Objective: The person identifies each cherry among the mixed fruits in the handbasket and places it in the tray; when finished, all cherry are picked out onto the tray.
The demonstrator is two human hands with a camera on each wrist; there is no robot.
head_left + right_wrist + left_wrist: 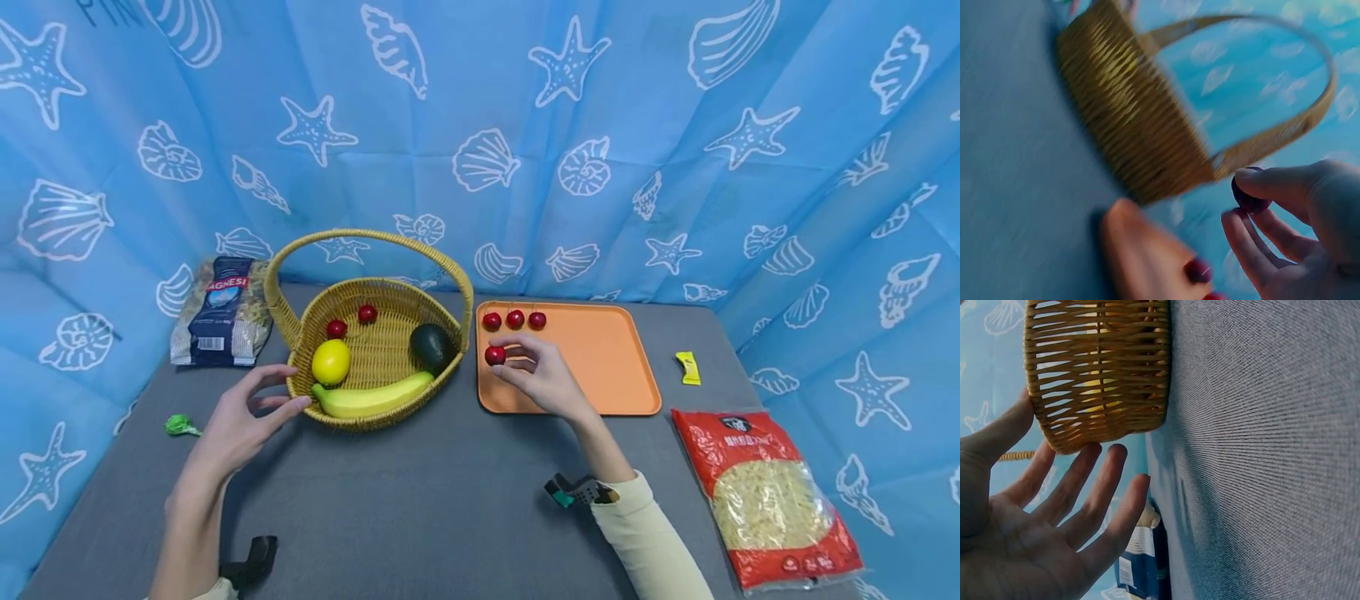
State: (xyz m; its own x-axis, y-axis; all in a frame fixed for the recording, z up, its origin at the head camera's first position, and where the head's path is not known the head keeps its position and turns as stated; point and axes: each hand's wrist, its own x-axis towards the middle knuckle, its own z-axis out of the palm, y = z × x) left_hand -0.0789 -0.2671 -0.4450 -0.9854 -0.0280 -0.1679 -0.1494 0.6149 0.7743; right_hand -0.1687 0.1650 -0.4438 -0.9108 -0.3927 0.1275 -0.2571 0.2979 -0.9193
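In the head view my right hand pinches a dark red cherry between thumb and fingers, above the left part of an orange tray. Three more cherries lie in a row along the tray's back edge. My left hand touches the left rim of a wicker basket with its fingers fairly straight, as the left wrist view also shows. Inside the basket are a yellow lemon, a banana, a dark avocado and two cherries.
A pasta bag stands behind the basket's left side, with a green wrapped candy in front of it. Right of the tray lie a yellow candy and a red bag of pale contents. A blue curtain hangs behind the grey table.
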